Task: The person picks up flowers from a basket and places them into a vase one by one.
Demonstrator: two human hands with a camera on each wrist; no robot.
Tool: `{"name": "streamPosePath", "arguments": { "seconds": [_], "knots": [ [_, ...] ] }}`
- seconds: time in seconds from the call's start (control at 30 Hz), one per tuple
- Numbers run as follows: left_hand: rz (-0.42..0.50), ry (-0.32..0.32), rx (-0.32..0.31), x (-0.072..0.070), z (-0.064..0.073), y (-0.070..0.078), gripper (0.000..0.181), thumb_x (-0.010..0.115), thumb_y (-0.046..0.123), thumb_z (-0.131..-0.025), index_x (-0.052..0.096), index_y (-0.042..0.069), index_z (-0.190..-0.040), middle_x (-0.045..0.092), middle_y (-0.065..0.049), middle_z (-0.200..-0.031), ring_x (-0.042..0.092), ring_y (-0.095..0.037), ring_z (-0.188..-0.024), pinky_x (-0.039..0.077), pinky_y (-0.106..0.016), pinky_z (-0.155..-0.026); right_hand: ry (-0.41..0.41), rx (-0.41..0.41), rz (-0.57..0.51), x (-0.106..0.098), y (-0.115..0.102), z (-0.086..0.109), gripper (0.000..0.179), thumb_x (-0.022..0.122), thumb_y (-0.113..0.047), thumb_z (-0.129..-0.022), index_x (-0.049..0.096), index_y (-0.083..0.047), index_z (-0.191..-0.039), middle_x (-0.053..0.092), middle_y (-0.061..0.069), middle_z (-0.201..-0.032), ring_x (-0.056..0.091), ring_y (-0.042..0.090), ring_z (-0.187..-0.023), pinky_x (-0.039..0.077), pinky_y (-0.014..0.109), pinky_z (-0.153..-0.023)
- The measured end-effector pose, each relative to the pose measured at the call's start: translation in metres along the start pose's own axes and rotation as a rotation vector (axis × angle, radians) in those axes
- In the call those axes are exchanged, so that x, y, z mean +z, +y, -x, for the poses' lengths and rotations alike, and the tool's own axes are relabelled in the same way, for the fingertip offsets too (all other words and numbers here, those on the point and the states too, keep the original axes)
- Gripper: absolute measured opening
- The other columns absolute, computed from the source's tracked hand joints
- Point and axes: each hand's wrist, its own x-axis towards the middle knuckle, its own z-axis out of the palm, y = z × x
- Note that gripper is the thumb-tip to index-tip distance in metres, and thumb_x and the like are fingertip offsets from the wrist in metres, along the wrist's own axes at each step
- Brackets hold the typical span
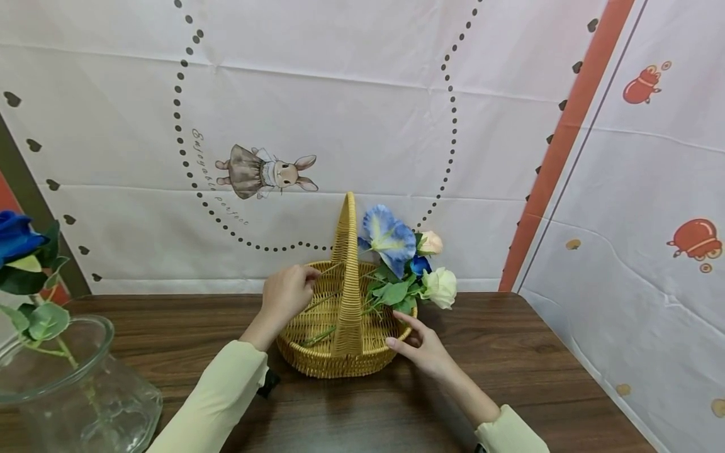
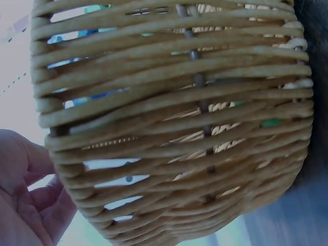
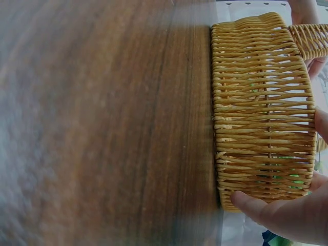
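A golden wicker basket (image 1: 340, 363) with a tall arched handle (image 1: 352, 283) stands on the table. Above its left side, my left hand (image 1: 286, 296) pinches the end of a thin green stem (image 1: 330, 269); its fingertips are partly hidden in the left wrist view. My right hand (image 1: 425, 349) holds the basket's right rim, one finger (image 3: 251, 204) against the outer wall and the thumb over the edge. Artificial flowers lean out on the right: a large blue bloom (image 1: 389, 239), a white rose (image 1: 440, 288), a pale peach rose (image 1: 432, 243) and a small dark blue flower (image 1: 420, 265).
A clear glass vase (image 1: 113, 402) stands at the near left, holding a blue rose (image 1: 17, 236) with green leaves. Behind the dark wooden table (image 1: 510, 377) hangs a white printed cloth (image 1: 362, 126). A small black object (image 1: 269, 382) shows beside the left sleeve.
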Motion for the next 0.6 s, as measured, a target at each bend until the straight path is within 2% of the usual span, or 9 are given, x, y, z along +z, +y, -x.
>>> {"name": "streamPosePath", "arguments": {
  "seconds": [0.2,0.33,0.6],
  "knots": [
    [-0.079,0.0,0.016,-0.009,0.0,0.002,0.037,0.051,-0.007,-0.076,0.071,0.012,-0.1,0.067,-0.005,-0.073,0.025,-0.009,-0.04,0.017,-0.018,-0.035,-0.003,-0.013,0.012,0.0,0.001,-0.001,0.059,0.063,-0.017,-0.086,0.038,-0.003,-0.137,0.027,0.028,-0.142,0.053,0.039,-0.108,0.049,0.04,-0.082],
    [-0.126,-0.009,0.013,-0.017,0.002,-0.001,0.036,0.052,-0.005,-0.076,0.071,0.013,-0.101,0.065,-0.004,-0.069,0.028,-0.01,-0.04,0.019,-0.019,-0.034,-0.005,-0.022,0.016,-0.001,0.001,-0.002,0.059,0.063,-0.017,-0.086,0.038,-0.002,-0.136,0.027,0.029,-0.141,0.053,0.04,-0.108,0.049,0.039,-0.081],
    [-0.149,-0.02,0.036,-0.027,0.009,-0.011,0.03,0.055,-0.002,-0.079,0.071,0.012,-0.099,0.069,-0.007,-0.082,0.033,-0.011,-0.04,0.02,-0.019,-0.035,-0.023,-0.033,0.022,-0.002,0.001,0.0,0.059,0.062,-0.017,-0.086,0.037,-0.001,-0.137,0.025,0.03,-0.141,0.053,0.04,-0.107,0.05,0.038,-0.08]
  ]
}}
